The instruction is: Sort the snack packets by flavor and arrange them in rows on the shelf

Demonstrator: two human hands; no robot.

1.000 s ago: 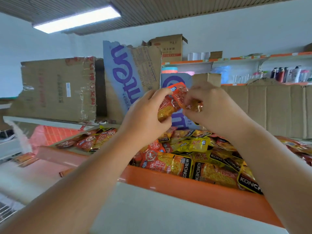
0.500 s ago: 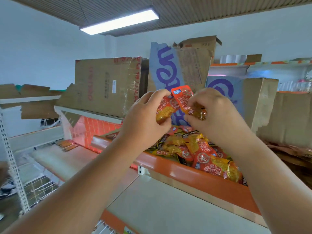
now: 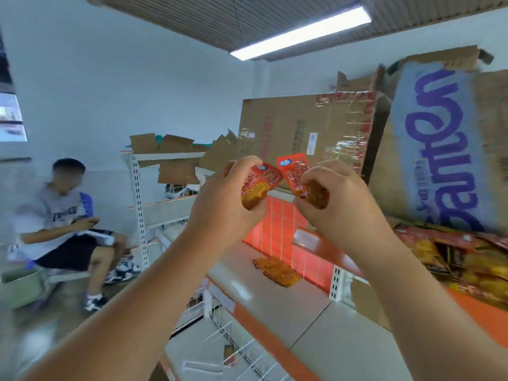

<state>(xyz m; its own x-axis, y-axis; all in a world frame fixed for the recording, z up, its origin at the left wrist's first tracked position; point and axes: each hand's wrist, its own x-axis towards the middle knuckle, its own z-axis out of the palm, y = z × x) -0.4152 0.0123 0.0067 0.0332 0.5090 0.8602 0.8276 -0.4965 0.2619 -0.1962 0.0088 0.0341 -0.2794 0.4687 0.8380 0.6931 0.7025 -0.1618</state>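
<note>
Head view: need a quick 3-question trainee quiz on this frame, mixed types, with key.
1. True or false: each hand holds one orange packet.
2. The packets already on the lower shelf lie: A) beside the red grid panel B) on the floor C) atop the carton
3. Fill in: the unsorted pile sits on the ___ side.

Key:
1. True: left hand, left packet; right hand, right packet.
2. A: shelf packets, panel.
3. Right: pile.
</note>
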